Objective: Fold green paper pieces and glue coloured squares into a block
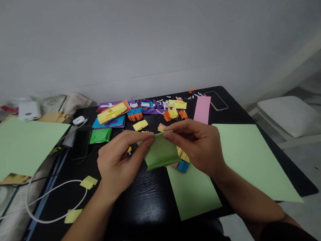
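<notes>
As LH [121,158] & RH [201,145] pinch, grn ppr [162,152] hangs below.

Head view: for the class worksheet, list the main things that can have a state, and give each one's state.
Held paper: folded
Left hand: pinching the held paper's upper edge
Right hand: pinching the same edge
Green strip: lying flat
Right green sheet: lying flat
Pink strip: lying flat
Bright green papers: folded, stacked
White cable: looped
</notes>
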`<state>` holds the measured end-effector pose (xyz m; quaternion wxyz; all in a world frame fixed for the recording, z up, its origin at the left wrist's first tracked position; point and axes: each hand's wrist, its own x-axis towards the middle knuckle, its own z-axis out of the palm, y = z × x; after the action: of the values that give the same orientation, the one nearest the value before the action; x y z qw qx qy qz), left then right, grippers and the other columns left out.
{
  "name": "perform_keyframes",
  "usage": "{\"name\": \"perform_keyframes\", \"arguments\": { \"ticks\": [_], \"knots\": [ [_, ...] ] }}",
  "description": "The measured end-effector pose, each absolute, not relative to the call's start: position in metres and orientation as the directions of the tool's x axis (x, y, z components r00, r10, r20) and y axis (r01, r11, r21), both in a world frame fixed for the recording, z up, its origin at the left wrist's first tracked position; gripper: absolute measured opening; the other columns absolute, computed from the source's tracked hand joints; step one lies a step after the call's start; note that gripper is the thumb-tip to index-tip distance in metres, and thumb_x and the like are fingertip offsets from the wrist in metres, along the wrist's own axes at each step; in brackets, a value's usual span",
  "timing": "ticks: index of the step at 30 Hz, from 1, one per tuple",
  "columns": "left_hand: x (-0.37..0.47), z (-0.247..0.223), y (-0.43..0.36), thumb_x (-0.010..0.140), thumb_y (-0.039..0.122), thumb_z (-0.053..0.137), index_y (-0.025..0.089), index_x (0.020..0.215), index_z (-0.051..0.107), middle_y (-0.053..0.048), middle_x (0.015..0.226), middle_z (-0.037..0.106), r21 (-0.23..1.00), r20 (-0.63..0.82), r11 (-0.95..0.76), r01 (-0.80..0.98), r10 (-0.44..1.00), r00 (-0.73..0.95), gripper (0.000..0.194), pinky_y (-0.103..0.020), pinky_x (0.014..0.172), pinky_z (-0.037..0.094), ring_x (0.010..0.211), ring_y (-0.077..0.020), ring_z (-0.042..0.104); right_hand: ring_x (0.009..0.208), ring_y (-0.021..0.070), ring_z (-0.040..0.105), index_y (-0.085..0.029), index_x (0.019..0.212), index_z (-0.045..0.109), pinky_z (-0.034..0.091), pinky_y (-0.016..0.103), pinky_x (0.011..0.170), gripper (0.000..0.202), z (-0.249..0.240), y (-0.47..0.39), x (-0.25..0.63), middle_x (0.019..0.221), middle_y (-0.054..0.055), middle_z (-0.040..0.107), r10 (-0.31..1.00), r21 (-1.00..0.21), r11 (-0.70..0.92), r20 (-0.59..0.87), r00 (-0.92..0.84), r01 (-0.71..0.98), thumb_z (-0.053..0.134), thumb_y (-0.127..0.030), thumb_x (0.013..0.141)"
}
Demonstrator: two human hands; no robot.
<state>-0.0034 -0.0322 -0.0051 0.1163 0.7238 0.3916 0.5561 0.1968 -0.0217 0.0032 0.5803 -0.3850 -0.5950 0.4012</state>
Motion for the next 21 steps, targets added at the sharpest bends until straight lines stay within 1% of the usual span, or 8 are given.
{"name": "perform_keyframes", "arguments": {
  "ticks": [5,8,12,17,21],
  "knots": [
    [-0.0029,-0.0070,-0.0314,0.093,0.015,0.080,0.031,0.113,0.082,-0.001,0.099,0.084,0.571,0.728,-0.696,0.434,0.675,0.124,0.025,-0.033,0.074,0.064,0.081,-0.0173,0.078,0.075,0.0177,0.080,-0.027,0.092,0.084,0.068,0.029,0.067,0.009,0.0019,-0.0244,0.1944,0.084,-0.001,0.083,0.925,-0.924,0.381,0.381,-0.017,0.021,0.090,-0.029,0.085],
    [-0.0030,-0.0071,-0.0324,0.094,0.017,0.080,0.033,0.112,0.082,0.000,0.099,0.084,0.601,0.705,-0.672,0.433,0.701,0.109,0.024,-0.034,0.073,0.065,0.081,-0.0178,0.078,0.077,0.0176,0.080,-0.027,0.095,0.084,0.068,0.028,0.068,0.011,0.0026,-0.0259,0.1938,0.086,0.000,0.084,0.929,-0.929,0.369,0.369,-0.030,-0.012,0.089,-0.030,0.085],
    [-0.0032,-0.0044,-0.0347,0.096,0.021,0.078,0.032,0.109,0.083,-0.001,0.098,0.084,0.652,0.665,-0.626,0.429,0.743,0.074,0.018,-0.034,0.070,0.064,0.080,-0.0184,0.077,0.083,0.0174,0.081,-0.029,0.100,0.085,0.069,0.029,0.072,0.012,0.0057,-0.0254,0.1960,0.095,-0.001,0.085,0.925,-0.928,0.369,0.372,-0.082,-0.051,0.085,-0.026,0.088],
    [-0.0020,-0.0029,-0.0345,0.095,0.020,0.078,0.030,0.109,0.082,0.000,0.096,0.083,0.664,0.656,-0.622,0.414,0.751,0.076,0.017,-0.030,0.066,0.061,0.076,-0.0158,0.075,0.080,0.0170,0.081,-0.030,0.095,0.086,0.069,0.029,0.072,0.011,0.0071,-0.0236,0.1979,0.089,-0.002,0.085,0.929,-0.933,0.353,0.358,-0.094,-0.062,0.086,-0.021,0.087],
    [-0.0007,-0.0025,-0.0335,0.093,0.021,0.081,0.031,0.109,0.082,0.001,0.098,0.083,0.667,0.656,-0.625,0.405,0.751,0.079,0.019,-0.032,0.070,0.062,0.078,-0.0160,0.076,0.079,0.0176,0.081,-0.029,0.095,0.086,0.069,0.030,0.071,0.011,0.0078,-0.0241,0.1968,0.088,-0.001,0.085,0.930,-0.933,0.357,0.360,-0.080,-0.048,0.086,-0.022,0.087]
  ]
}}
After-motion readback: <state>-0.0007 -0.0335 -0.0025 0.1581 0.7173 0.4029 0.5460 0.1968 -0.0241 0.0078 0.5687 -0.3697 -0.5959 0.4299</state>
